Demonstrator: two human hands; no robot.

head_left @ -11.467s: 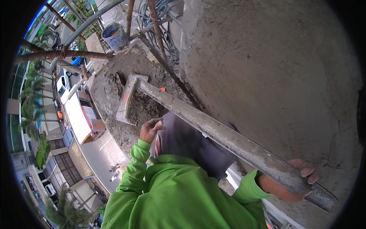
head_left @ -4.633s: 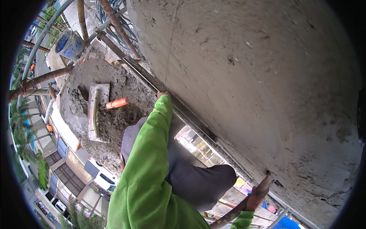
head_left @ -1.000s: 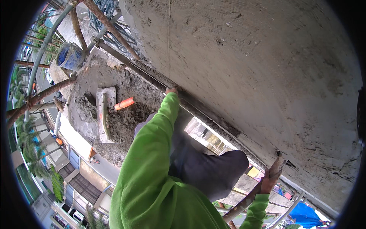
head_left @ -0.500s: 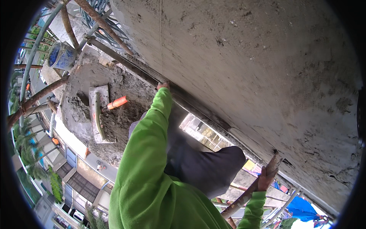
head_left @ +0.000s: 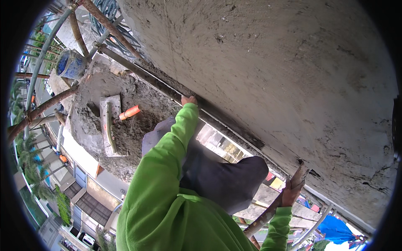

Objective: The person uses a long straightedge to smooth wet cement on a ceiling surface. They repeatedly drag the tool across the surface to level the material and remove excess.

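My left hand [head_left: 189, 100] is closed over a long grey bar [head_left: 142, 75] that runs along the foot of the plastered wall [head_left: 268, 75]. My right hand [head_left: 292, 193] wraps round a rusty, mortar-splashed scaffold pipe [head_left: 264, 219], just below its end against the wall. Left of my bent legs [head_left: 226, 180], wet mortar [head_left: 138, 90] is heaped on a board. On it lies a plastering float [head_left: 109, 125] with a long curved handle. Beside the float an orange handle [head_left: 129, 112] sticks out; the rest of that tool is hidden in the mortar.
Rusty scaffold pipes [head_left: 52, 102] cross at the left, beside a blue bucket [head_left: 70, 63]. Coiled rope [head_left: 106, 19] hangs at the top. Through a gap [head_left: 224, 146] by the wall, lower levels show. A street and roofs [head_left: 96, 205] lie far below; a blue tarp [head_left: 333, 230] is at lower right.
My left hand has slid a little rightward along the bar, toward me. My right hand keeps its hold on the pipe. The whole view has shifted slightly.
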